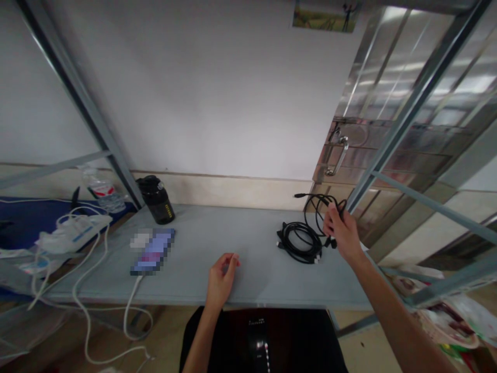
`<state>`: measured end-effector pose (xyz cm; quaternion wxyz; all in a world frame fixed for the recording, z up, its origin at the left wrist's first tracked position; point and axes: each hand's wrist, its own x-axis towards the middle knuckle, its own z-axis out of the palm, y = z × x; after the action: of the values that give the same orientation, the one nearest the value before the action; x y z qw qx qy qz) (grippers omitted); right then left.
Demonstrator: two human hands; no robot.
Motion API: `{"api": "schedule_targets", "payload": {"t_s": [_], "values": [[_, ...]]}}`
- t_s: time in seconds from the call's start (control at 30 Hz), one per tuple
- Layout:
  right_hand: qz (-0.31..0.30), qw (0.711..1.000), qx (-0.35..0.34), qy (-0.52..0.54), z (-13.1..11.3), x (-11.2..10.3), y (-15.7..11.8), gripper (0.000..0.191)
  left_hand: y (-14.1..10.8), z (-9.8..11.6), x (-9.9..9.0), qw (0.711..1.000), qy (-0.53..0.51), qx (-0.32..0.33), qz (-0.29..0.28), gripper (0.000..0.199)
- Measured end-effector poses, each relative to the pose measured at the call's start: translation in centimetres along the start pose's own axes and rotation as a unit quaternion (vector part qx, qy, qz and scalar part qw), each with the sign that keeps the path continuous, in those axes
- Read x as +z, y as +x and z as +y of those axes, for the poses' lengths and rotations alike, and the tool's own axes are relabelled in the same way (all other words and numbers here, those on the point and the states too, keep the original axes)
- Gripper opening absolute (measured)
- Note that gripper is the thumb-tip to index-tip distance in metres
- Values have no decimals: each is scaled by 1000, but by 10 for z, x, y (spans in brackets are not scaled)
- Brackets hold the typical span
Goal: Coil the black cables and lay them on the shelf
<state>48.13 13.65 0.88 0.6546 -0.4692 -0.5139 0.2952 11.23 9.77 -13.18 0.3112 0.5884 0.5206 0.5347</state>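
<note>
My right hand (344, 232) is closed on a black cable (325, 198), a loose coil lifted at the right end of the grey table (248, 233). One plug of this cable points left, toward the wall. Below and to the left of that hand, a second bundle of black cables (298, 242) lies coiled on the tabletop, its plug ends showing around the ring. Near the table's front edge, my left hand (220, 280) rests with its fingers curled in toward the thumb, and nothing shows in it.
A phone (153, 253) with a white cord lies at the left, in front of a black bottle (156, 199). Farther left are a white power strip (75, 235) and a clear plastic bottle (104, 191). Metal frame posts (407, 109) rise at both ends.
</note>
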Motion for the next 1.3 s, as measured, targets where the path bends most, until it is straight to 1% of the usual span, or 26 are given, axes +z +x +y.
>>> {"api": "schedule_targets", "payload": {"t_s": [0.1,0.17,0.23,0.33,0.43,0.5,0.63,0.73,0.87,0.97,1.13,1.23,1.3], "values": [[15,998,-30,46,-18,5,-6,57,-1,-1,1,1000,-4,-2,0,44],[8,998,-47,43,-24,6,-10,56,-1,-1,1,1000,-9,-5,-4,44],[-8,998,-51,22,-25,6,-11,56,-1,-2,1,1000,-11,-5,-8,44],[-29,999,-26,-18,-19,4,-7,57,0,-2,0,1000,-5,-4,-11,44],[-43,996,-5,-80,-7,0,2,58,0,-2,-1,1000,1,-4,-11,45],[-50,994,16,-101,1,-3,9,61,0,-2,-2,1000,1,-5,-10,45],[-49,993,58,-88,10,-9,21,67,0,-1,-1,1000,-5,-10,-7,45],[-52,994,59,-71,6,-13,29,68,0,0,0,1000,-10,-8,-6,45],[-55,997,38,-36,-14,-16,37,64,0,1,-1,1000,-11,3,-8,44],[-43,999,0,-25,-36,-17,42,61,0,0,-2,1000,-11,3,-8,43],[-3,996,-87,10,-83,-16,43,53,-1,2,0,1000,-8,0,-4,46],[29,989,-141,46,-114,-11,40,48,0,2,-2,1000,-6,-2,-4,47],[45,982,-169,69,-130,-8,38,42,0,3,-4,1000,-3,-2,-4,47]]}}
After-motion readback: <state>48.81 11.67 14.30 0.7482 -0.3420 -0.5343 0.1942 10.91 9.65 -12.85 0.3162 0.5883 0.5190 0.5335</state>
